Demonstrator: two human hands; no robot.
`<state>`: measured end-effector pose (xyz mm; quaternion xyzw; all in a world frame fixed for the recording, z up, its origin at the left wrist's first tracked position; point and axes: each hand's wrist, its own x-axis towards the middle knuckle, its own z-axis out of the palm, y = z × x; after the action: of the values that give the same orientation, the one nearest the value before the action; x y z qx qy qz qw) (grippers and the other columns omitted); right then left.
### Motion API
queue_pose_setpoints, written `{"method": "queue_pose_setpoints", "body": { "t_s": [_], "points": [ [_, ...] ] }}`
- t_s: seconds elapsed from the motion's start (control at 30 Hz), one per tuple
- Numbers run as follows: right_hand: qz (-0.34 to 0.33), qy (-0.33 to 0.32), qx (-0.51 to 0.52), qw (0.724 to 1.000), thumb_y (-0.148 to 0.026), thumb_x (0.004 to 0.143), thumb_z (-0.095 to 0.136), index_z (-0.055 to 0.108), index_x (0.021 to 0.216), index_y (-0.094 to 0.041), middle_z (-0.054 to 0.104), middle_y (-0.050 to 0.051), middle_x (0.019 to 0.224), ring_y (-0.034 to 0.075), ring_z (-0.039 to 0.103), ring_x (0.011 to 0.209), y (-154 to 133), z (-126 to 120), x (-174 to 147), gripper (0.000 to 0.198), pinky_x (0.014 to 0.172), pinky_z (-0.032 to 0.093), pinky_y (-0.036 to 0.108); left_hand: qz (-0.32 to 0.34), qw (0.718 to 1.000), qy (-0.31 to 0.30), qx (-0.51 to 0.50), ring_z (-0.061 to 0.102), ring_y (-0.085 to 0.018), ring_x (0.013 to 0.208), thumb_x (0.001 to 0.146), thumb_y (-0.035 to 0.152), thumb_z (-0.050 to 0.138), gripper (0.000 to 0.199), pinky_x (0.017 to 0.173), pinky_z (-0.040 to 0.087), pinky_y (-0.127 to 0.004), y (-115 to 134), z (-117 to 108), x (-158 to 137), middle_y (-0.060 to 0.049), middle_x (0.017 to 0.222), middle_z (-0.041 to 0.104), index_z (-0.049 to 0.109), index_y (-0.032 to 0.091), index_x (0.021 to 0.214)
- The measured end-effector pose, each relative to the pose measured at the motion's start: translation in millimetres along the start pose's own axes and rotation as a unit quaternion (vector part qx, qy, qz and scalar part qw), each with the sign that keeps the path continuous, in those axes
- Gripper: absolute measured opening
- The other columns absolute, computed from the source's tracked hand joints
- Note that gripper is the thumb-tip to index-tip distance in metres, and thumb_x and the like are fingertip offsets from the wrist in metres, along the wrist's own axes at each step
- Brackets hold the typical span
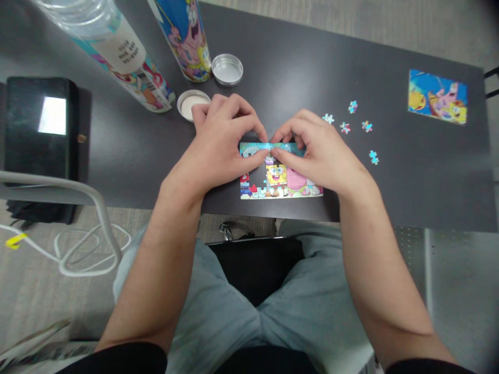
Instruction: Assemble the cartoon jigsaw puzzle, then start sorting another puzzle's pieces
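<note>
A partly assembled cartoon jigsaw puzzle [296, 182] lies near the table's front edge, with a dark gap in its left half. My left hand [222, 140] reaches over its upper left, thumb and forefinger pinched at the top edge. From the other side my right hand [315, 148] meets it, its thumb and forefinger closed on the same spot. Between the fingertips a light blue puzzle piece [268, 147] shows, mostly covered. Beyond my right hand lie several loose pieces, among them a blue one [373, 157] and a pale one [328, 119].
A cartoon picture card [437, 97] lies at the far right. Back left are a clear-topped bottle [128, 57], a cartoon-printed tube [189, 41], a metal lid [227, 70] and a round lid [189, 101]. A black device [39, 140] sits at the left; a white cable [89, 270] hangs below.
</note>
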<state>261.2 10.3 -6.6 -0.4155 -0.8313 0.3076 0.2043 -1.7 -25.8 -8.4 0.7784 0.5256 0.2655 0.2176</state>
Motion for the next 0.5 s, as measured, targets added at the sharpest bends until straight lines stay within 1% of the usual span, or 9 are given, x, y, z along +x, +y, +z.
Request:
{"method": "queue_pose_setpoints", "body": {
  "t_s": [0.1, 0.2, 0.33, 0.4, 0.5],
  "points": [
    [0.005, -0.001, 0.0, 1.0, -0.035, 0.104, 0.09, 0.086, 0.117, -0.03, 0.076, 0.01, 0.114, 0.036, 0.069, 0.111, -0.9, -0.9, -0.1, 0.015, 0.099, 0.056, 0.051, -0.004, 1.0, -0.006, -0.005, 0.062, -0.049, 0.145, 0.1, 0.048, 0.084, 0.01, 0.122, 0.044, -0.078, 0.9, -1.5, -0.1, -0.009, 0.136, 0.078, 0.086, 0.041, 0.108],
    [0.005, 0.001, 0.009, 1.0, -0.036, 0.106, 0.088, 0.085, 0.118, -0.03, 0.077, 0.011, 0.119, 0.035, 0.07, 0.11, -2.7, -3.6, -1.2, 0.014, 0.101, 0.056, 0.052, -0.004, 1.0, -0.003, 0.0, 0.062, -0.049, 0.144, 0.104, 0.047, 0.079, 0.011, 0.124, 0.042, -0.08, 1.4, -3.7, 0.3, -0.01, 0.137, 0.078, 0.086, 0.041, 0.112],
    [0.014, 0.008, 0.008, 1.0, -0.042, 0.108, 0.09, 0.086, 0.117, -0.03, 0.077, 0.011, 0.117, 0.035, 0.07, 0.109, -3.6, -13.4, -4.2, 0.016, 0.097, 0.058, 0.052, -0.031, 0.999, 0.029, 0.004, 0.058, -0.049, 0.143, 0.109, 0.047, 0.072, 0.019, 0.127, 0.036, -0.08, -2.8, -4.2, 2.0, -0.011, 0.135, 0.077, 0.086, 0.041, 0.12],
    [0.017, 0.025, 0.006, 1.0, -0.043, 0.11, 0.089, 0.086, 0.117, -0.03, 0.077, 0.011, 0.116, 0.034, 0.069, 0.104, -2.1, -20.3, -6.6, 0.015, 0.095, 0.058, 0.052, -0.042, 0.998, 0.049, -0.001, 0.053, -0.048, 0.143, 0.108, 0.05, 0.073, 0.023, 0.127, 0.032, -0.079, -7.2, -3.1, 2.7, -0.01, 0.131, 0.074, 0.086, 0.04, 0.126],
    [0.025, 0.054, 0.007, 0.998, -0.042, 0.11, 0.087, 0.086, 0.116, -0.031, 0.078, 0.01, 0.115, 0.031, 0.065, 0.094, 2.0, -29.0, -10.5, 0.013, 0.092, 0.057, 0.052, -0.042, 0.997, 0.06, -0.009, 0.046, -0.046, 0.143, 0.107, 0.052, 0.075, 0.029, 0.126, 0.026, -0.078, -14.0, -0.8, 3.5, -0.01, 0.13, 0.072, 0.085, 0.037, 0.131]
  ]
}}
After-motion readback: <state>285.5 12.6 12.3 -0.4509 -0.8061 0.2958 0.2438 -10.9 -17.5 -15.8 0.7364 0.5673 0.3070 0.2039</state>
